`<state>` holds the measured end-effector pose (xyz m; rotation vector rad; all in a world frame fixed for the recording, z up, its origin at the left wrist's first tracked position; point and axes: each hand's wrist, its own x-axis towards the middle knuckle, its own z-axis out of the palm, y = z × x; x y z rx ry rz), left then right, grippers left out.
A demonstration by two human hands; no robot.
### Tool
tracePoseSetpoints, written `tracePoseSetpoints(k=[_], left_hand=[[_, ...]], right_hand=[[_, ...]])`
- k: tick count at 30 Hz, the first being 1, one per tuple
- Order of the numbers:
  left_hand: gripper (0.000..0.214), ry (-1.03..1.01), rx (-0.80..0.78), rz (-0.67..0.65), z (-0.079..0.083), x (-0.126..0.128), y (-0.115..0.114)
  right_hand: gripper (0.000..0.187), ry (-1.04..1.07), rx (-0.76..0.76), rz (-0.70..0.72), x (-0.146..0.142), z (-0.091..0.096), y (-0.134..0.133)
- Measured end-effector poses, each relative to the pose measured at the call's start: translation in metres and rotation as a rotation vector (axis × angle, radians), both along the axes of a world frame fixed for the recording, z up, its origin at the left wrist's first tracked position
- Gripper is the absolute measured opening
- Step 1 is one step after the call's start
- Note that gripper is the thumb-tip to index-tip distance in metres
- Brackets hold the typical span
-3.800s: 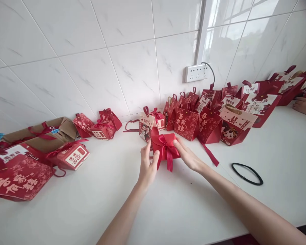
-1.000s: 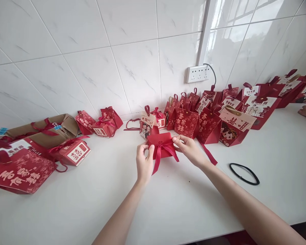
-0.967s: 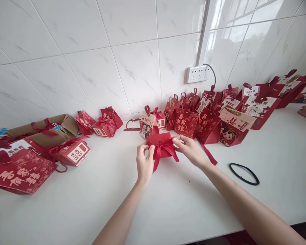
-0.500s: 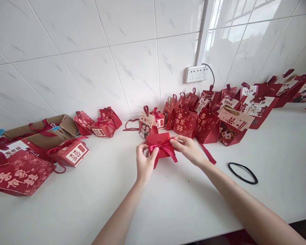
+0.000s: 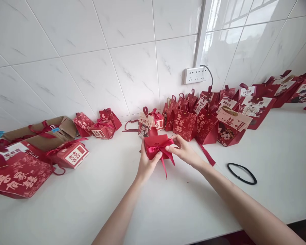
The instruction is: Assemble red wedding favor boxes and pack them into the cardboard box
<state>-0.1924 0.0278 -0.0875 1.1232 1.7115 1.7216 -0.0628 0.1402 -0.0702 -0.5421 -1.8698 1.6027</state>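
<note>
A small red gift box (image 5: 156, 139) with a flap top stands in the middle of the white table, between my hands. A shiny crimson ribbon bow (image 5: 158, 148) is tied across its front, one tail hanging down toward me. My left hand (image 5: 148, 165) is closed around the box's left side, its thumb on the front below the bow. At the right, my right hand (image 5: 183, 149) pinches the bow's right loop between thumb and fingers. The box's back and underside are hidden.
Behind and right stand several red gift bags (image 5: 185, 124). At left are a brown cardboard box (image 5: 44, 136), a double-happiness box (image 5: 75, 154) and a large red bag (image 5: 21, 175). A black hair tie (image 5: 241, 173) and a red ribbon strip (image 5: 207, 154) lie at right.
My left thumb has left the ribbon's left side and now presses the box's front. The ribbon tail has swung to hang nearer the middle. My right hand has shifted slightly left.
</note>
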Motion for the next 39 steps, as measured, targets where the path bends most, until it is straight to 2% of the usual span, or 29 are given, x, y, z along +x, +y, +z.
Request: tracePoseSetpoints(k=[5, 10, 12, 16, 20, 23, 26, 28, 30, 33, 36, 39], left_hand=[[0.074, -0.062, 0.033, -0.173, -0.001, -0.011, -0.001], [0.070, -0.072, 0.051, -0.231, -0.007, -0.022, -0.002], [0.069, -0.067, 0.065, -0.251, -0.009, -0.025, -0.001], [0.076, -0.078, 0.008, -0.281, -0.015, -0.027, -0.003], [0.082, -0.060, -0.076, -0.304, -0.022, -0.028, -0.005], [0.079, -0.008, -0.063, -0.309, -0.023, -0.031, -0.004], [0.070, 0.039, -0.053, -0.288, -0.023, -0.034, -0.002], [0.066, 0.083, -0.089, -0.263, -0.024, -0.035, -0.001], [0.060, 0.158, -0.158, -0.215, -0.026, -0.034, 0.000], [0.045, 0.413, -0.198, -0.149, -0.026, -0.030, 0.000], [0.032, 0.682, -0.076, -0.140, -0.026, -0.019, 0.001], [0.023, 0.809, 0.131, -0.204, -0.029, 0.003, 0.007]], right_hand=[[0.051, 0.093, -0.011, 0.173, 0.001, -0.005, 0.005], [0.100, 0.029, 0.226, 0.256, 0.005, -0.010, 0.012], [0.111, -0.020, 0.299, 0.268, 0.005, -0.012, 0.013], [0.109, -0.083, 0.377, 0.236, 0.003, -0.020, 0.016], [0.110, -0.111, 0.389, 0.114, -0.001, -0.026, 0.027], [0.106, -0.178, 0.435, 0.035, 0.001, -0.022, 0.032], [0.096, -0.148, 0.405, 0.064, 0.013, -0.014, 0.027], [0.098, -0.122, 0.370, 0.021, 0.029, -0.009, 0.016], [0.103, -0.114, 0.359, -0.085, 0.053, -0.004, 0.004], [0.103, -0.115, 0.408, -0.289, 0.102, 0.004, -0.011], [0.095, -0.146, 0.594, -0.562, 0.162, 0.013, -0.023], [0.090, -0.218, 0.701, -0.806, 0.223, 0.022, -0.038]])
